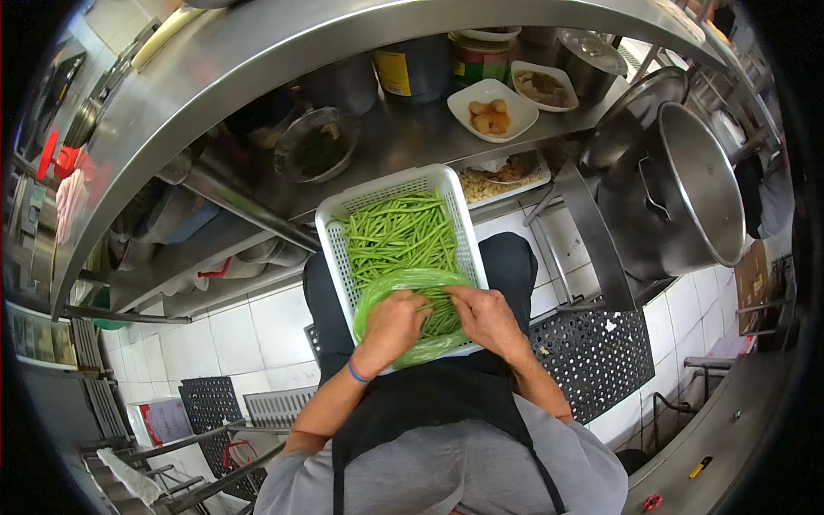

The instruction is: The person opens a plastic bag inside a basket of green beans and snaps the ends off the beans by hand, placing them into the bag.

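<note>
A white perforated plastic basket [468, 225] rests across my lap, with a layer of green beans [402, 233] in its far part. In the near part lies an open light-green plastic bag [403, 279] with more green beans inside. Over the bag's mouth, my left hand [395, 328] has its fingers curled and pinched on a green bean; a blue and red band circles that wrist. Close beside it, my right hand [487, 319] pinches with thumb and forefinger at a green bean too. The fingertips partly hide what they hold.
Ahead, a steel shelf [390, 142] carries a white bowl of round pieces in sauce [491, 112], another white bowl [545, 86] and a glass bowl [316, 146]. A large steel pot [699, 184] stands at right. Black perforated mats [601, 360] lie on the white tiles.
</note>
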Available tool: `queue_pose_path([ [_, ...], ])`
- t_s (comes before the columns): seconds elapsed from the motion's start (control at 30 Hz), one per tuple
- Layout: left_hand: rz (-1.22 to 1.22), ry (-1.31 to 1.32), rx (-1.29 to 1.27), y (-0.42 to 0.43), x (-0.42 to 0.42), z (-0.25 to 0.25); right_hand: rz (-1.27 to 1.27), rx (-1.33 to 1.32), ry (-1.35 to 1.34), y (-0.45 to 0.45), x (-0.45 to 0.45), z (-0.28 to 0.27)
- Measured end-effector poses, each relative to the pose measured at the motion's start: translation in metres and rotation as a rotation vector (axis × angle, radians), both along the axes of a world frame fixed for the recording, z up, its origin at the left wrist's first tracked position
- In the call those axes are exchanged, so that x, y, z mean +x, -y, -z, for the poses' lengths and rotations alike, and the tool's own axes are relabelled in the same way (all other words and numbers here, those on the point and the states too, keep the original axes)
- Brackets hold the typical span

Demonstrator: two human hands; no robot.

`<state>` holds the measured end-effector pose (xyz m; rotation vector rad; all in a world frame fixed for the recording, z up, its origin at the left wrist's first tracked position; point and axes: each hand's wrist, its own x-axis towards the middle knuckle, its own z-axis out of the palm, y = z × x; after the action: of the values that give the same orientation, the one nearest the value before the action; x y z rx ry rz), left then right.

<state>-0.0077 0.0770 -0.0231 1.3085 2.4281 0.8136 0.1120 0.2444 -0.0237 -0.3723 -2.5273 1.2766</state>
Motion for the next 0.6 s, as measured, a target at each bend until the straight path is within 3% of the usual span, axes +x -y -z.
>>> queue_pose_path([
  [0.2,-0.087,0.078,0.101,0.023,-0.003,-0.03,-0.191,0.016,0.019,0.011,-0.003,-0.012],
  [0.6,-0.095,0.082,0.099,0.023,0.002,-0.036,-0.216,0.042,-0.02,0.022,-0.003,-0.011],
])
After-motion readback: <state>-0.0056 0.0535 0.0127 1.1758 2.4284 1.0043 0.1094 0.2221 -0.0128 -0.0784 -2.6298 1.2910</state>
